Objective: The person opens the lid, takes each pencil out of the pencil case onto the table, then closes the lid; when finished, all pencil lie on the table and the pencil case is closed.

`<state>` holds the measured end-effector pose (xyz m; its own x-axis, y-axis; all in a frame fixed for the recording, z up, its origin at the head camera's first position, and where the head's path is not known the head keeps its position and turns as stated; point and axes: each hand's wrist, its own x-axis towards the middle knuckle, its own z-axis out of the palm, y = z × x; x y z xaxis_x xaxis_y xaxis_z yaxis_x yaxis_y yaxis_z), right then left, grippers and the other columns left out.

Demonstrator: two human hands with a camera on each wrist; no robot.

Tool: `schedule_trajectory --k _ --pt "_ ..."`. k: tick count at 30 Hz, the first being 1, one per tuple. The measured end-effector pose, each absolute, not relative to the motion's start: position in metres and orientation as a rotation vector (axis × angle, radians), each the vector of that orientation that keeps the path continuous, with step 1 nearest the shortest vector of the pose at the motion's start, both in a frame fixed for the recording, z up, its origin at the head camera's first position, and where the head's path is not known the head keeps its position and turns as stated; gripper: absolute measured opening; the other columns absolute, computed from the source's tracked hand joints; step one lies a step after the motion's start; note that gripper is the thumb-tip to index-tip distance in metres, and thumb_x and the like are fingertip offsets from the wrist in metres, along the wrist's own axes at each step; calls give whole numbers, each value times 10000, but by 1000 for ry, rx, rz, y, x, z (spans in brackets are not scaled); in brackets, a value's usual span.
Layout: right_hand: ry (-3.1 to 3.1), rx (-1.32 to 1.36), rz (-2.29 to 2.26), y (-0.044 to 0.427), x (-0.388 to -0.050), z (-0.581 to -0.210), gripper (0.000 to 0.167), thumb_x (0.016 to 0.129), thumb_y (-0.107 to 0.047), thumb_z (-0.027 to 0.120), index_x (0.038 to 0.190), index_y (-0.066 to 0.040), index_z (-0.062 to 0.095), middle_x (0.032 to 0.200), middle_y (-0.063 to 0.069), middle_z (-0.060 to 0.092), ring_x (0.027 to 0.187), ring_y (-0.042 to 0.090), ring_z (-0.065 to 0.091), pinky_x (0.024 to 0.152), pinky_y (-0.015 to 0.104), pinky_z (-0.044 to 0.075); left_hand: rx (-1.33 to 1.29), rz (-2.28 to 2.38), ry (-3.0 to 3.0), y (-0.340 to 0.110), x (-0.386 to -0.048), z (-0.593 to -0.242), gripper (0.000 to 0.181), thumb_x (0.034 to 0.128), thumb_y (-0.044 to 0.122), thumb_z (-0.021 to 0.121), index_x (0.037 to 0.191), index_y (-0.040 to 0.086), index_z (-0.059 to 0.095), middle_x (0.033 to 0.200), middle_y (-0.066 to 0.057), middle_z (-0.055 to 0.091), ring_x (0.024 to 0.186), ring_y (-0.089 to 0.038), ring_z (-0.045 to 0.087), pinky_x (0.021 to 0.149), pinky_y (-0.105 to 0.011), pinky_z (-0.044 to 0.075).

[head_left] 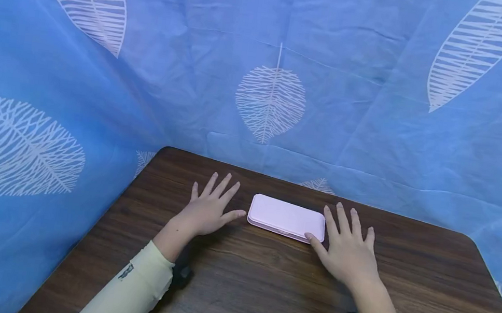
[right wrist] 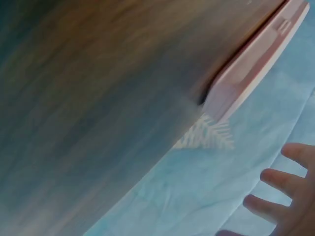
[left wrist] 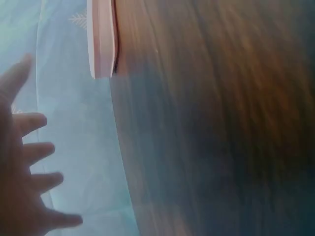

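A pale pink, flat case [head_left: 288, 214] with rounded corners lies closed on the dark wooden table. Its front side shows a seam and, in the right wrist view, a small catch on the case [right wrist: 256, 61]. My left hand [head_left: 206, 213] is spread to the left of the case, thumb pointing at its left end and apart from it. At the other end, my right hand [head_left: 350, 249] is spread too, its thumb overlapping the front right corner in the head view; whether it touches I cannot tell. Neither hand holds anything.
The brown wood-grain table [head_left: 244, 291] has rounded far corners. A blue cloth [head_left: 193, 92] with white leaf prints hangs behind it and along the left side. Dark straps or devices show beneath both wrists.
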<state>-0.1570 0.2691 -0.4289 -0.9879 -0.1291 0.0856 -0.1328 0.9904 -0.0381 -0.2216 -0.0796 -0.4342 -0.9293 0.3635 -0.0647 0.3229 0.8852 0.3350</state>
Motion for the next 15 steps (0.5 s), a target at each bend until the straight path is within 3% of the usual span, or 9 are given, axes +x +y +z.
schedule_trajectory --k 7,12,15 --pt "-3008 425 1 250 -163 -428 779 1043 -586 598 1640 -114 434 1692 227 420 1537 489 426 1138 743 427 720 508 2797 -66 -235 -439 890 1033 618 608 1728 224 217 1831 -60 111 1709 -320 101 1341 -658 196" --pt "-2958 601 -6 236 -174 -430 585 1022 -437 713 1489 -94 632 1503 213 643 1376 436 624 1112 645 515 827 528 2663 -52 -253 -443 876 1019 567 667 1720 249 250 1826 -31 150 1695 -258 195 1346 -499 296" --pt "-2933 670 -18 228 -181 -431 486 1012 -372 744 1422 -116 695 1428 193 702 1323 415 670 1121 612 525 871 515 2626 -44 -263 -445 879 1004 516 717 1713 241 277 1824 -37 166 1690 -252 215 1349 -480 295"
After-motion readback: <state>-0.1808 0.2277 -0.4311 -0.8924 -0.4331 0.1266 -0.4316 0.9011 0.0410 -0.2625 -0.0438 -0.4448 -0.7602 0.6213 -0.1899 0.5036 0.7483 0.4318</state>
